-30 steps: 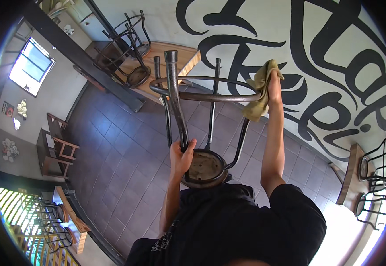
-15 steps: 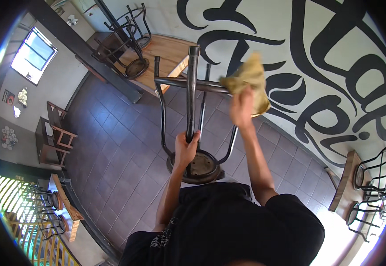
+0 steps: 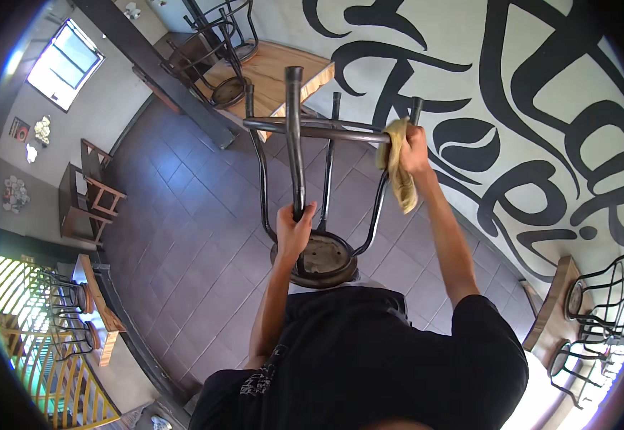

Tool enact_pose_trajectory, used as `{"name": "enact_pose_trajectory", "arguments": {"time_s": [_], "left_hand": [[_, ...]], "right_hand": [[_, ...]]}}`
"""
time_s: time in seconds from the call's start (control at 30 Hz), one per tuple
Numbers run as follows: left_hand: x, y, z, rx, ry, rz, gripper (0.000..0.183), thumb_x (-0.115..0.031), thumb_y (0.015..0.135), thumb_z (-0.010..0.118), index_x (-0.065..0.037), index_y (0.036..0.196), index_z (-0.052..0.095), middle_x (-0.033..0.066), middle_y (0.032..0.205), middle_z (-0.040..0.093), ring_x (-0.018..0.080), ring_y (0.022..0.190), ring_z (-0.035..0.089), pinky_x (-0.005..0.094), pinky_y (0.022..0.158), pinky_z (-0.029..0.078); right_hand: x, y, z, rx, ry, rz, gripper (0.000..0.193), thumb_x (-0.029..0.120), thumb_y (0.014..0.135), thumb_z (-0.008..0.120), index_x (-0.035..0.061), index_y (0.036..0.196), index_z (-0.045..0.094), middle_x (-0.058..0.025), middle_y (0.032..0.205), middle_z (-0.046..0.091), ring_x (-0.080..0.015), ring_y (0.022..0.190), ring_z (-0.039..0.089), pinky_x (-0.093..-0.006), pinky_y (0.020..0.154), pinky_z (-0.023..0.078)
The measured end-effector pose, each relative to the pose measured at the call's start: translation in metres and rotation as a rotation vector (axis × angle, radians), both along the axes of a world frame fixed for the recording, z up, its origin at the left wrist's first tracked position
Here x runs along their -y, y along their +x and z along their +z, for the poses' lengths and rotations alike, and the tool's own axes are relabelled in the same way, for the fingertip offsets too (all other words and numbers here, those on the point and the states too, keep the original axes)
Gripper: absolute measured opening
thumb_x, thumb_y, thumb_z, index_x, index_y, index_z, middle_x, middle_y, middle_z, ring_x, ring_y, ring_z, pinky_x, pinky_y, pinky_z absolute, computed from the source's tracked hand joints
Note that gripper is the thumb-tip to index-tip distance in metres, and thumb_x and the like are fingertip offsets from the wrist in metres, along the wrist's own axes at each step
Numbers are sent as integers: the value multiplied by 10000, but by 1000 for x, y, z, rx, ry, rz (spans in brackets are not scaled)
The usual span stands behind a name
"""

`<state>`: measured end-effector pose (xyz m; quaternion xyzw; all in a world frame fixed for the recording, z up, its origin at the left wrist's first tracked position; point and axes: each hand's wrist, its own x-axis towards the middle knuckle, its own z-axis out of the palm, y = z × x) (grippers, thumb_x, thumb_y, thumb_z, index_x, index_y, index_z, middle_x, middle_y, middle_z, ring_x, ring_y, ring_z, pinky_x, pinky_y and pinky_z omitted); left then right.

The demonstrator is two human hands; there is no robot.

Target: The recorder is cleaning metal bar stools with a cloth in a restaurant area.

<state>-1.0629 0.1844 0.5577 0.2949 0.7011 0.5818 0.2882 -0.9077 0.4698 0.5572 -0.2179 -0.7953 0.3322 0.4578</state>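
A round stool [image 3: 319, 133] with dark metal legs is held upside down before me, its legs pointing up and away. Its round seat [image 3: 326, 256] shows its underside close to my body. My left hand [image 3: 295, 231] is wrapped round the nearest leg, a little above the seat. My right hand [image 3: 414, 152] grips a yellowish cloth [image 3: 398, 168] pressed round the right side of the metal ring that joins the legs, beside the right leg. The cloth's lower end hangs down below the ring. The right fingers are partly hidden by the cloth.
Upturned stools [image 3: 227, 89] rest on a wooden table [image 3: 276, 66] ahead, beside a dark post [image 3: 161, 72]. More stools stand on a table [image 3: 552, 301] at right and on a counter [image 3: 97, 308] at left. A lettered wall [image 3: 462, 79] rises ahead right; tiled floor [image 3: 190, 236] lies below.
My right hand has moved slightly right and brought the cloth from loosely spread above the ring to wrapped round it. My left hand keeps its hold on the leg. The view has shifted slightly.
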Motion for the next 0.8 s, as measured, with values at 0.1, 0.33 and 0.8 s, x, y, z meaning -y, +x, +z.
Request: {"name": "enact_pose_trajectory", "arguments": {"time_s": [0.1,0.33,0.8], "left_hand": [[-6,-3,-8,-56,40,0,427,-249,893,637,-74,554,443,-51,483,401,51,417,368,264,397,242],[0,-16,-24,-23,62,56,409,-258,886,656,-96,576,444,-48,471,407,58,371,362,253,363,230],[32,-71,-33,93,-42,38,403,-251,884,649,-61,576,474,-51,499,416,39,460,375,256,421,248]], "right_hand": [[46,-37,15,-40,-171,-165,433,301,965,459,-17,729,635,-120,487,536,-250,417,523,-392,476,432],[127,-81,71,232,533,-80,204,144,745,633,-32,848,620,-223,1028,563,-373,1005,523,-450,897,412],[174,-154,56,201,559,-118,111,154,781,626,50,818,607,-172,833,611,-346,915,576,-527,961,309]]}}
